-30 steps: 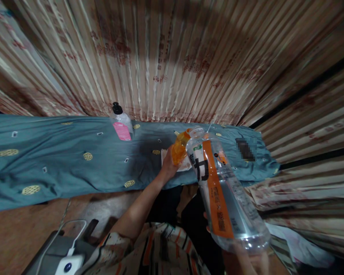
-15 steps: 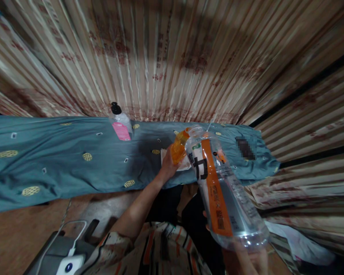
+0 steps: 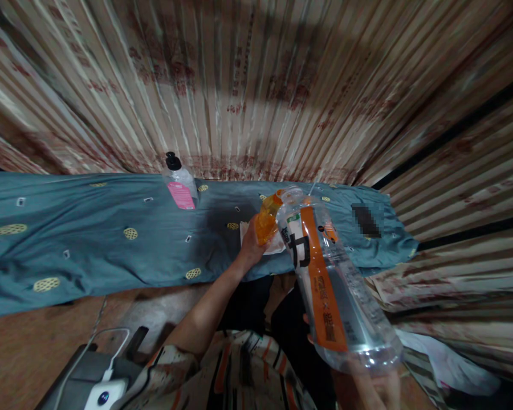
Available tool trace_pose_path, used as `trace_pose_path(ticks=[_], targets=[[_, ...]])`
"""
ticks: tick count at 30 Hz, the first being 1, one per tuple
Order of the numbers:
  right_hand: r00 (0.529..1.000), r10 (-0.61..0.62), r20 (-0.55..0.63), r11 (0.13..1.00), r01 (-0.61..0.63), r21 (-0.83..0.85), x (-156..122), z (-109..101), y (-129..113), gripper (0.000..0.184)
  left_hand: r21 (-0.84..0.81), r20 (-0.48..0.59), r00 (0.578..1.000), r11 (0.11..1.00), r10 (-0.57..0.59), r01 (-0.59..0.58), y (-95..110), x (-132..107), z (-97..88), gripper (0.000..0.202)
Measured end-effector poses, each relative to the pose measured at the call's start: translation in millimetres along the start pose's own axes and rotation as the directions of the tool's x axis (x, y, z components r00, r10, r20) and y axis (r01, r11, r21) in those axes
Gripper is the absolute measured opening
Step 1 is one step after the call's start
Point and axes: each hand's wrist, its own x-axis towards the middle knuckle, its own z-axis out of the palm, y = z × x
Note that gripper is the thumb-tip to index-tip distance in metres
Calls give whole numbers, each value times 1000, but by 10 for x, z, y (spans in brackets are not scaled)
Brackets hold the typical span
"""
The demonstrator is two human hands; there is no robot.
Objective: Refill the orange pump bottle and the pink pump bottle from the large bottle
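My left hand (image 3: 251,246) is closed around a small orange see-through bottle (image 3: 265,223), which leans to the right. In my right hand (image 3: 362,380), seen partly through clear plastic, is a large clear bottle (image 3: 346,285) with an orange and white label. This big bottle is tilted, its base toward me and its neck against or very near the orange bottle's mouth; whether they touch I cannot tell. Under my left hand lies a white paper or cloth (image 3: 276,246), partly covered. Fingers of my right hand show at the big bottle's lower left side.
A pump bottle (image 3: 181,185) with a pink label and black top stands on the blue-green pineapple-print cloth (image 3: 89,228). A blurred dark object (image 3: 366,221) lies to the right. Pleated curtains (image 3: 239,85) hang behind. A white device (image 3: 105,394) with a cable sits at lower left.
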Motion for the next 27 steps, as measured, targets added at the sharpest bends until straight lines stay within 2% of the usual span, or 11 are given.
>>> trace_pose_path(ticks=[3, 8, 15, 21, 27], targets=[[998, 60, -22, 995, -58, 80, 38, 91, -73, 47, -17, -14, 1000, 1000, 1, -2, -11, 0, 15, 69], [994, 102, -40, 992, -99, 76, 37, 102, -75, 39, -24, -5, 1000, 1000, -10, 9, -18, 3, 20, 72], [987, 143, -77, 987, -137, 86, 16, 112, -57, 42, -15, 9, 1000, 1000, 10, -10, 15, 7, 2, 71], [961, 212, -178, 976, -200, 82, 6, 172, -94, 60, -9, 0, 1000, 1000, 7, -7, 16, 4, -4, 71], [958, 222, -181, 974, -208, 94, -1, 169, -83, 54, -30, 6, 1000, 999, 13, -13, -8, 4, 10, 70]])
